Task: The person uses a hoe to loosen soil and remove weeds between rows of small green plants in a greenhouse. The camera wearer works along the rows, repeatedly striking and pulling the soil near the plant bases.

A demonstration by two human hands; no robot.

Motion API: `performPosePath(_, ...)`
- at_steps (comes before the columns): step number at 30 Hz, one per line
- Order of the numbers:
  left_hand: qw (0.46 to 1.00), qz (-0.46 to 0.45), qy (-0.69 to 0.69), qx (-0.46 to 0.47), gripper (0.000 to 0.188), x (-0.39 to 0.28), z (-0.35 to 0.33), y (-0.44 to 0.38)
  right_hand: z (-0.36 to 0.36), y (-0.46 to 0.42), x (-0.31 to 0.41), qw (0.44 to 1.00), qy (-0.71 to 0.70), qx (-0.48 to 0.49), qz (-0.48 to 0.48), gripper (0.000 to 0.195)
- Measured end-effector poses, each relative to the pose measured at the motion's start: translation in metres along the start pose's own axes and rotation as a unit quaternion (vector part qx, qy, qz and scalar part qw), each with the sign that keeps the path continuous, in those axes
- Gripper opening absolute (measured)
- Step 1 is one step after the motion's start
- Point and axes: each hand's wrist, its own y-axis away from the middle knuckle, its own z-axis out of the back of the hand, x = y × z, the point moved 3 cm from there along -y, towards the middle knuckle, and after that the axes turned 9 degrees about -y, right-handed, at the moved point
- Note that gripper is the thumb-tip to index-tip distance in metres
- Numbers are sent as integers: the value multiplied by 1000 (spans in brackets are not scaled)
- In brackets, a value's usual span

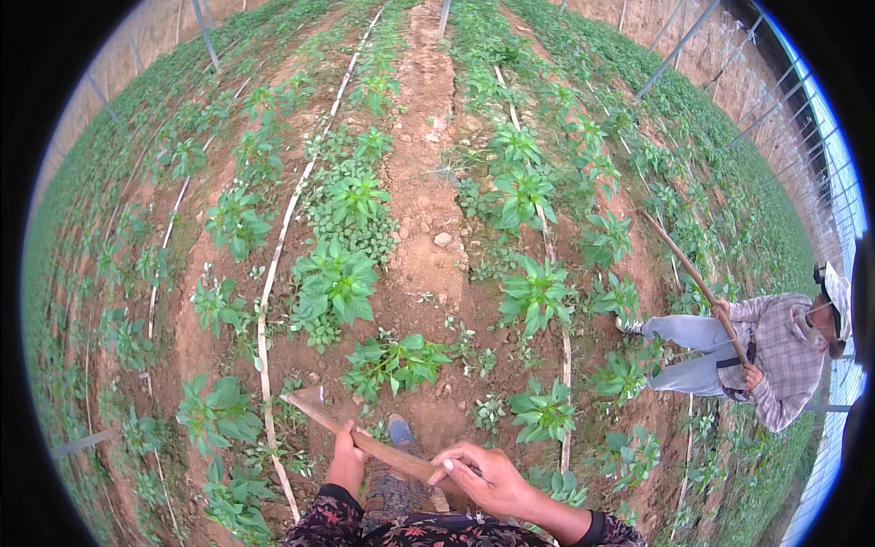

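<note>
A hoe with a wooden handle [396, 457] slants across in front of my body, its metal blade [311, 396] up at the left. My left hand [350, 448] grips the handle not far below the blade. Farther down the handle, my right hand [493, 478] closes around it with the thumb on top; a thin dark bit shows by its fingers. Just beyond the hoe, a leafy green plant [398, 362] leans or lies low over the furrow; I cannot tell whether it is rooted. One shoe [400, 429] of mine shows on the soil below it.
Pepper-like plants [335, 280] grow in rows on both sides, with pale irrigation lines [265, 342] along them. Low weeds [342, 232] crowd some stems. A stone [442, 239] lies in the dirt path. To the right, another person [772, 349] holds a long wooden handle [690, 273]. Metal posts [677, 51] stand farther off.
</note>
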Motion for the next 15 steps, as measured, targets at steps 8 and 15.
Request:
performPosePath(8,988,-54,-141,36,16,-14,24,21,-16,14,-31,989,31,75,122,31)
performPosePath(15,984,0,-159,76,14,-77,65,38,48,82,-143,979,128,-138,-73,32)
